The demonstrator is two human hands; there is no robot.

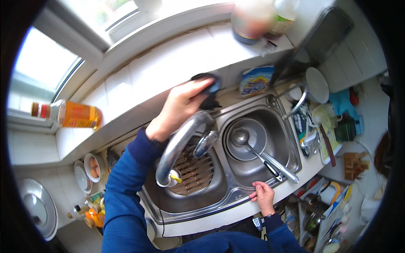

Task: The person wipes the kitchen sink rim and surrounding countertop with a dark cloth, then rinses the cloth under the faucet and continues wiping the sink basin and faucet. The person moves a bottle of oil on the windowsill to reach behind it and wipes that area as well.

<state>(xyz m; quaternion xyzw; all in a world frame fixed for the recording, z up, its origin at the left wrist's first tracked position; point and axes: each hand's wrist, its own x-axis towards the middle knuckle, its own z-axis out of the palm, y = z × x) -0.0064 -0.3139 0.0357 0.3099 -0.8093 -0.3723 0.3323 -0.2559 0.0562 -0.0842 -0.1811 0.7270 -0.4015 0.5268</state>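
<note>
My left hand (180,106) is raised above the back of the sink, behind the curved metal faucet (177,142), and grips a dark, blurred object (210,93) whose kind I cannot tell. Below the faucet, the left basin (202,207) holds a round slatted rack (193,170). My right hand (264,196) rests at the front rim of the steel double sink, fingers slightly apart, with nothing in it. In the right basin (278,129) sit stacked metal pans (232,151) with a ladle (240,136) lying in them, its handle pointing to the front right.
A bottle of amber liquid (79,114) lies by the window at the left, near a bowl of eggs (94,167). A detergent bag (257,80) leans against the back wall. A knife (327,145) and a cutting board (326,117) lie right of the sink.
</note>
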